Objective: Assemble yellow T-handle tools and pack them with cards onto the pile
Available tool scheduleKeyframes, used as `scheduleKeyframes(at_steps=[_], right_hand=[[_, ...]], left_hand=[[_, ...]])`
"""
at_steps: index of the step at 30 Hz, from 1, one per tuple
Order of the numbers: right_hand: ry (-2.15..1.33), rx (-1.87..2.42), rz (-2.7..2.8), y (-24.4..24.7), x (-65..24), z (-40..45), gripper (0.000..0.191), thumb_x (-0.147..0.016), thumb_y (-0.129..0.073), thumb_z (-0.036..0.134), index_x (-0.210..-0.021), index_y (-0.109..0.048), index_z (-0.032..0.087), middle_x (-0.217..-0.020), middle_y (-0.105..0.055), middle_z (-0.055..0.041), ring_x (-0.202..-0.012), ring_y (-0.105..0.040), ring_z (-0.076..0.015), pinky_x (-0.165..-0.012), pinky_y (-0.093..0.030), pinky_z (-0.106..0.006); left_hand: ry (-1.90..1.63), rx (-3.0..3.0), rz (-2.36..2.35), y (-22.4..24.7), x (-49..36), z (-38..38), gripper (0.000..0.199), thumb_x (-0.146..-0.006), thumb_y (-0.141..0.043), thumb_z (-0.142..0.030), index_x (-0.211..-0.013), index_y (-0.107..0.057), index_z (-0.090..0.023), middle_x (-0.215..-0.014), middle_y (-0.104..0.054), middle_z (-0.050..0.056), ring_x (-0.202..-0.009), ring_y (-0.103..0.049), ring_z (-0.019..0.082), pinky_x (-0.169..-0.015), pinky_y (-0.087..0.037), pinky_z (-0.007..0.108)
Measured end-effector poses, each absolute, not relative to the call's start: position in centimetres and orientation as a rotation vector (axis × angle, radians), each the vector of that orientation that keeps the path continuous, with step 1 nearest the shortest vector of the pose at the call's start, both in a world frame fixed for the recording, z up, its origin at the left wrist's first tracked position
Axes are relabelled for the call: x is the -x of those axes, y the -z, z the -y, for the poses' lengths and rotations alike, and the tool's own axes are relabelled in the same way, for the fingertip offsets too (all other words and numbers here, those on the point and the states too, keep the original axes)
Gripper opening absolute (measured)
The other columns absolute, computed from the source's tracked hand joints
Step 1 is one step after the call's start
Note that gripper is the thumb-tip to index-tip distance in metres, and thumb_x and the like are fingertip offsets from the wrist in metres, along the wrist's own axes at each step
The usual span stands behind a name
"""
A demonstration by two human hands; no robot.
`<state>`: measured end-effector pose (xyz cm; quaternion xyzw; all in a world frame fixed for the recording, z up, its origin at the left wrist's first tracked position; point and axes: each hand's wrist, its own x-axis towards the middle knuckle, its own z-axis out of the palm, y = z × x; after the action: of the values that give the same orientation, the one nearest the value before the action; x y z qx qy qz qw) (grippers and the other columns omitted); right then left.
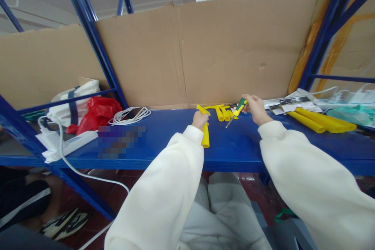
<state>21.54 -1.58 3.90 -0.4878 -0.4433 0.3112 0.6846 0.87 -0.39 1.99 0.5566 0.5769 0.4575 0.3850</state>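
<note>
My left hand (200, 119) is closed around a yellow tube (206, 139), which stands nearly upright over the blue shelf. Its lower end shows below my fingers, and a yellow flap sticks out above them. In my right hand (254, 108) is a utility knife (240, 107) with a green-and-yellow handle. Its thin metal blade slants down to the left, apart from the tube. Between my hands, short yellow tube pieces (220, 114) lie near the back of the shelf. My right fingers are partly hidden behind the handle.
Longer yellow tubes (322, 121) lie at the right beside plastic packaging (301, 103). To the left are a coiled white cable (129, 116), a red bag (101, 111) and a white power strip (77, 143). Cardboard (234, 47) walls the back; blue posts (98, 43) flank it.
</note>
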Motion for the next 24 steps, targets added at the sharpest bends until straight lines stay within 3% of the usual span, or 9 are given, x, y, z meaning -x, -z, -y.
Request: scheduleKeyframes(at_steps=[3, 7, 12, 18, 24], right_hand=[[-0.739, 1.162, 1.079, -3.7, -20.8, 2.1, 0.025, -0.084, -0.065, 0.031, -0.071, -0.046, 0.021, -0.047, -0.054, 0.0036, -0.040, -0.051, -0.0085, -0.039, -0.041, -0.017], [-0.858, 1.251, 1.164, -3.6, -20.6, 2.3, 0.022, -0.086, -0.065, 0.029, -0.076, -0.049, 0.019, -0.053, -0.061, 0.0004, -0.041, -0.054, -0.0087, -0.041, -0.044, -0.017], [-1.079, 1.310, 1.461, -2.8, -20.8, 2.2, 0.021, -0.080, -0.074, 0.028, -0.081, -0.056, 0.017, -0.066, -0.071, -0.0043, -0.046, -0.059, -0.0092, -0.045, -0.049, -0.018], [-1.020, 1.300, 1.690, -1.4, -20.9, 1.6, 0.037, -0.060, -0.088, 0.031, -0.074, -0.056, 0.019, -0.059, -0.067, 0.0013, -0.046, -0.058, -0.0097, -0.039, -0.044, -0.017], [-0.902, 1.289, 1.830, -0.8, -21.1, 0.7, 0.041, -0.052, -0.090, 0.034, -0.067, -0.055, 0.019, -0.051, -0.059, 0.0055, -0.044, -0.055, -0.0097, -0.037, -0.039, -0.017]], left_hand=[[-1.182, -1.428, -1.460, -2.0, -0.9, 0.5, 0.014, -0.079, -0.056, -0.005, -0.089, -0.066, -0.008, -0.064, -0.063, 0.002, -0.041, -0.051, 0.009, -0.048, -0.045, 0.021], [-1.204, -1.438, -1.463, -1.8, -1.0, 0.5, 0.035, -0.080, -0.054, -0.006, -0.114, -0.062, -0.008, -0.086, -0.069, 0.007, -0.043, -0.053, 0.007, -0.046, -0.045, 0.020], [-1.273, -1.465, -1.428, -1.9, -1.0, 1.0, 0.062, -0.081, -0.054, -0.004, -0.139, -0.051, -0.023, -0.102, -0.068, 0.005, -0.051, -0.059, 0.006, -0.048, -0.047, 0.016], [-1.361, -1.508, -1.341, -2.1, -0.9, 1.1, 0.068, -0.083, -0.055, -0.004, -0.146, -0.046, -0.027, -0.108, -0.070, 0.004, -0.051, -0.058, 0.004, -0.052, -0.049, 0.015], [-1.212, -1.767, -1.365, -1.8, -0.6, 1.0, 0.061, -0.081, -0.059, -0.005, -0.138, -0.057, -0.026, -0.114, -0.072, 0.005, -0.058, -0.064, 0.007, -0.064, -0.052, 0.017]])
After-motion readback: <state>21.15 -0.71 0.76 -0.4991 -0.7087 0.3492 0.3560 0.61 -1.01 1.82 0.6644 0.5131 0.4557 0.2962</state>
